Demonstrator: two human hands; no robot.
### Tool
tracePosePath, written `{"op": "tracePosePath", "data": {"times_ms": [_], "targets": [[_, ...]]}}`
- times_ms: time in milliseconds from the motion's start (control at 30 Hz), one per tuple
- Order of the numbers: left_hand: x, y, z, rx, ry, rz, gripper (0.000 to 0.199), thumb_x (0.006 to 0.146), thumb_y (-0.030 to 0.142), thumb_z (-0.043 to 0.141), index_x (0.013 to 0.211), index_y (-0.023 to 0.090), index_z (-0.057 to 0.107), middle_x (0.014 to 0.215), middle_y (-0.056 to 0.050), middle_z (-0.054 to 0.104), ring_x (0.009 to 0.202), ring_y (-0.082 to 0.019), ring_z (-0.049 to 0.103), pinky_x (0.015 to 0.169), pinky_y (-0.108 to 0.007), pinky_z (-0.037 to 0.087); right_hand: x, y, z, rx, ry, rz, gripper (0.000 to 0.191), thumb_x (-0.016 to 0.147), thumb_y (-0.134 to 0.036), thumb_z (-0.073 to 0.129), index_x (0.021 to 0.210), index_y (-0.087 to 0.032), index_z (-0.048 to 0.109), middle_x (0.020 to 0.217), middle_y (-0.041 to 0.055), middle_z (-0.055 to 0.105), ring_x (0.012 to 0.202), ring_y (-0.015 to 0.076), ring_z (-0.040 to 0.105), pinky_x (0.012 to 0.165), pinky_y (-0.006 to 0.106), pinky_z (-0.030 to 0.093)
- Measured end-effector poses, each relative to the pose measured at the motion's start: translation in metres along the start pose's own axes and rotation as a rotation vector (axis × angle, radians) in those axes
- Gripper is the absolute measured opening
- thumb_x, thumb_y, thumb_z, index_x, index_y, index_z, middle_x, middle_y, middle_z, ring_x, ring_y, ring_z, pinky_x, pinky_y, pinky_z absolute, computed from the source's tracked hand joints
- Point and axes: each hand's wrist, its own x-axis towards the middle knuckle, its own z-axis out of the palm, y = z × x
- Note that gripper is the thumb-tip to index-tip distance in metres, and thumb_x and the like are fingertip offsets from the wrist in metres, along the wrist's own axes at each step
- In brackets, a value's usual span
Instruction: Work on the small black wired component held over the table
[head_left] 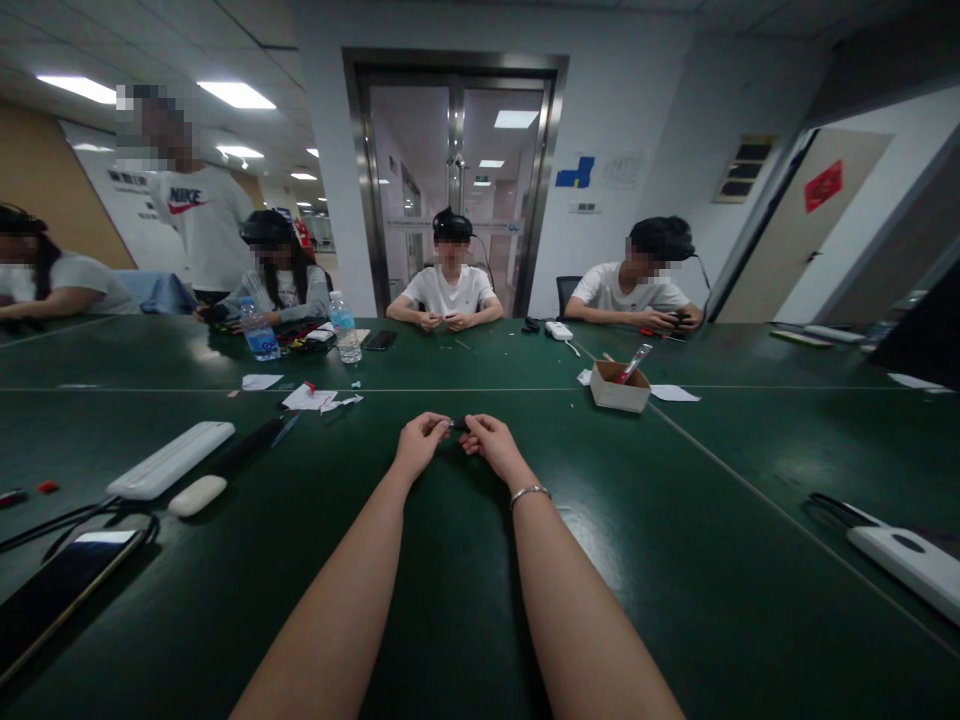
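Over the dark green table, my two hands are close together near the middle of the view. A small dark object lies between their fingertips, too small to identify. My left hand pinches its left end, where a small light-coloured piece shows. My right hand has its thumb and fingers closed on the right end. A silver bracelet circles my right wrist.
A cardboard box with a red-and-clear item stands ahead right; water bottles, paper scraps and a phone ahead left. Nearer left are a white power strip, white oval object and large phone. People sit opposite.
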Motion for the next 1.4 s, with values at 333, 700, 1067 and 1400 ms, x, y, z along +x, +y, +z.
{"op": "tracePosePath", "data": {"times_ms": [333, 700, 1067, 1400], "targets": [[-0.001, 0.002, 0.0, 0.133, 0.084, -0.095, 0.044, 0.078, 0.058, 0.051, 0.067, 0.016, 0.06, 0.059, -0.001, 0.059, 0.056, -0.013, 0.054, 0.056, -0.025, 0.042, -0.002, 0.002, -0.003, -0.032, -0.075, -0.09, 0.042, 0.064, -0.03, 0.076, 0.102, -0.017, 0.063, 0.074, -0.0005, 0.061, 0.06, 0.0098, 0.06, 0.057, 0.024, 0.049], [-0.004, 0.008, 0.004, 0.358, 0.129, -0.214, 0.059, 0.086, 0.06, 0.029, 0.052, 0.019, 0.055, 0.049, -0.003, 0.056, 0.045, -0.015, 0.049, 0.054, -0.028, 0.036, -0.007, -0.002, -0.002, -0.065, -0.138, -0.132, 0.041, 0.065, -0.022, 0.074, 0.105, -0.022, 0.065, 0.097, 0.0024, 0.061, 0.061, 0.0069, 0.059, 0.056, 0.023, 0.049], [-0.008, 0.013, 0.001, 0.403, 0.112, -0.117, 0.054, 0.086, 0.06, 0.034, 0.059, 0.019, 0.057, 0.052, 0.0, 0.055, 0.049, -0.014, 0.049, 0.053, -0.026, 0.034, -0.003, -0.003, 0.0, 0.007, -0.068, -0.011, 0.037, 0.065, -0.033, 0.077, 0.093, -0.011, 0.067, 0.063, 0.0017, 0.065, 0.052, 0.008, 0.056, 0.05, 0.02, 0.046], [-0.008, 0.01, 0.001, 0.365, 0.067, 0.135, 0.024, 0.087, 0.04, 0.048, 0.084, 0.021, 0.062, 0.081, -0.001, 0.066, 0.075, -0.015, 0.06, 0.069, -0.027, 0.044, -0.007, -0.009, 0.003, 0.057, 0.023, 0.041, 0.031, 0.071, -0.038, 0.074, 0.078, -0.01, 0.063, 0.054, 0.0018, 0.062, 0.044, 0.0065, 0.053, 0.042, 0.016, 0.043]]}}
